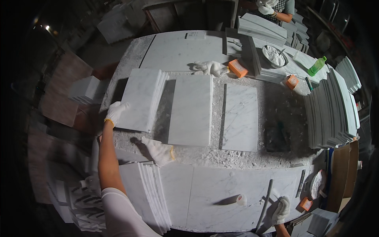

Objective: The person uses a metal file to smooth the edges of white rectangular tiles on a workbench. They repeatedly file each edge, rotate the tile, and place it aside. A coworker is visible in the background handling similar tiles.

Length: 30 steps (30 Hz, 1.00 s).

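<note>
My left hand (115, 112), in a white glove with a yellow cuff, grips the left edge of a pale marble tile (139, 98) on top of a stack. The fingers under the edge are hidden. My right hand (281, 210), also gloved, is low on the right beside a dark narrow strip (265, 205). Its fingers are curled, and what they hold is unclear. A second stack of marble tiles (190, 110) lies in the middle. To its right is a grey-veined tile (240, 117). One loose white glove (158, 152) lies just below the left stack.
Another glove (209, 68) lies beyond the stacks, near an orange box (237, 68). Tiles stand upright on the right (329, 112). Behind them are a green bottle (317, 66) and a bowl of white paste (274, 56). A roll of tape (241, 200) sits nearer. A gloved co-worker (276, 12) stands at the back.
</note>
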Available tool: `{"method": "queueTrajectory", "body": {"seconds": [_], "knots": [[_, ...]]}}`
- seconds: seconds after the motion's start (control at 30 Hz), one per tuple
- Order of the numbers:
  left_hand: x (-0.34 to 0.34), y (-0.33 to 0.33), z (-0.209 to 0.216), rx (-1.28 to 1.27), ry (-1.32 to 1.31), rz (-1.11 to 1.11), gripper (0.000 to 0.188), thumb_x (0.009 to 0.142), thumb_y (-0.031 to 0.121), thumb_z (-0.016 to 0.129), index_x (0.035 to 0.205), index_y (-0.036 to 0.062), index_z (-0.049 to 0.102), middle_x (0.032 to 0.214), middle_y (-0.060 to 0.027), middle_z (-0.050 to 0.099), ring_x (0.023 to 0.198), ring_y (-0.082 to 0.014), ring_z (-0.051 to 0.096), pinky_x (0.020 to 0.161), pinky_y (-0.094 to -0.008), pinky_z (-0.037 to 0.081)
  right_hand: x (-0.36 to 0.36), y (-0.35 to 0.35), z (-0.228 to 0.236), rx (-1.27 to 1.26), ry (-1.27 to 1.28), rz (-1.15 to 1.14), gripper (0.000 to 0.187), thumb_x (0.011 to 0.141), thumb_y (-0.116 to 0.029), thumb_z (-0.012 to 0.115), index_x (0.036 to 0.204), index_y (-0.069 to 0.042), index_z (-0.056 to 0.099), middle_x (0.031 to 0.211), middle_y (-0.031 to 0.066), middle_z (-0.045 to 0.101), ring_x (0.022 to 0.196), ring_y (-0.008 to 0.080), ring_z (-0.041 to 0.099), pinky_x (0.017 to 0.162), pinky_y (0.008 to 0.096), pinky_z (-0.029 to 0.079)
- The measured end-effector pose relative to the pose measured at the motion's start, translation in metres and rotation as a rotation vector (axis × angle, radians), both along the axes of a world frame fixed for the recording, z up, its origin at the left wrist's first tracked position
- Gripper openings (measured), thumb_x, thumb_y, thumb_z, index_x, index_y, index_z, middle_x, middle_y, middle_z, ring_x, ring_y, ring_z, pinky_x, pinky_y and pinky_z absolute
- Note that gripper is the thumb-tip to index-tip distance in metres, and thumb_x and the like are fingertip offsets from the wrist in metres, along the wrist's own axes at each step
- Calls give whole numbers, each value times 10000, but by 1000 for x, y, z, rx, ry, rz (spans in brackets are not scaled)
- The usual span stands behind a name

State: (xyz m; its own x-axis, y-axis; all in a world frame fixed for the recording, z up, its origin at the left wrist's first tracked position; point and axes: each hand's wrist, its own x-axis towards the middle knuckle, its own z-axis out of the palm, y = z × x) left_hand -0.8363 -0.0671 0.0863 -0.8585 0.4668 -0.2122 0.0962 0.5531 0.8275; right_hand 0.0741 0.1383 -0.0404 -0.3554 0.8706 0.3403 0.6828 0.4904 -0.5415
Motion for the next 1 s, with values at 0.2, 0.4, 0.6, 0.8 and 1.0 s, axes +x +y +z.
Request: {"method": "queueTrajectory", "body": {"seconds": [0.2,0.4,0.6,0.8,1.0], "knots": [[-13,13,-13,-292,384,49,386,872,370,742,1001,8,712,914,-144,718,887,-199,654,814,-362,493,-3,-1,8,19,-71,-1,128,998,-55,560,1106,-23,619,1200,183,637,1126,331,628,1000,414,497],[30,43,20,-632,909,215,544,882,333,701,1338,72,563,1360,-158,592,1228,-359,572,1002,-486,484,-10,-3,19,-53,-66,-21,129,977,-38,550,1093,-39,607,1219,180,633,1147,353,623,1007,440,492],[50,70,121,-597,1136,345,469,967,329,573,1390,128,537,1354,-152,564,1200,-380,578,996,-514,479,-16,-1,26,-35,-7,29,125,985,-60,545,1094,-31,601,1176,189,646,1113,375,636,1001,456,491],[87,102,96,-390,971,102,524,975,374,551,1405,74,550,1458,-193,509,1346,-402,476,1119,-466,395,-24,1,39,51,-26,62,127,949,-54,607,1073,-49,636,1133,178,679,1074,361,665,945,438,527],[89,116,4,-676,487,-95,490,885,351,626,1279,60,663,1219,-240,691,1200,-410,630,1008,-472,480,-25,6,58,52,19,77,166,886,-25,637,1038,-94,630,1088,131,688,1010,354,673,875,430,543]]}}
